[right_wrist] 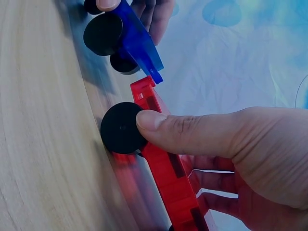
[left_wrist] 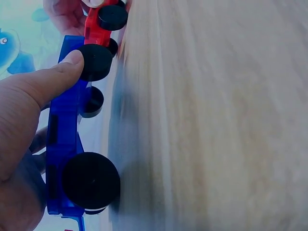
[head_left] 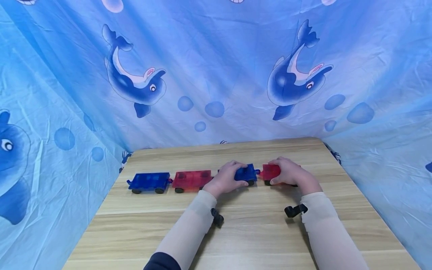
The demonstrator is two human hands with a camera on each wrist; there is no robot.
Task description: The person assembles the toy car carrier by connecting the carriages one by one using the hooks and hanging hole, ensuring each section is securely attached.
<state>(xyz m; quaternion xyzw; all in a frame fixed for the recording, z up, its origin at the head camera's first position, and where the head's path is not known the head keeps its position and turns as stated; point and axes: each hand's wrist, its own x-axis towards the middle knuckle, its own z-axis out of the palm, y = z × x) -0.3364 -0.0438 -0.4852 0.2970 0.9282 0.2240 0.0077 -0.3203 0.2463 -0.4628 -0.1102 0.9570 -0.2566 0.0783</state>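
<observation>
Four-wheeled toy train cars in clear blue and red plastic stand in a row across the table. My left hand (head_left: 227,179) grips a blue train car (head_left: 248,173) by its sides, with the thumb against a black wheel (left_wrist: 95,62) in the left wrist view. On the right, a red train car (right_wrist: 166,178) is held by my right hand (head_left: 289,173), its thumb on the near front wheel (right_wrist: 122,129). The coupling ends of these two cars meet between my hands. Much of the red car is covered by the right hand in the head view.
To the left stand another red train car (head_left: 191,179) and another blue train car (head_left: 149,181), joined end to end. The wooden table (head_left: 249,232) ends at a blue dolphin-print curtain (head_left: 216,67) behind and at both sides. Black wrist mounts (head_left: 295,210) jut from the sleeves.
</observation>
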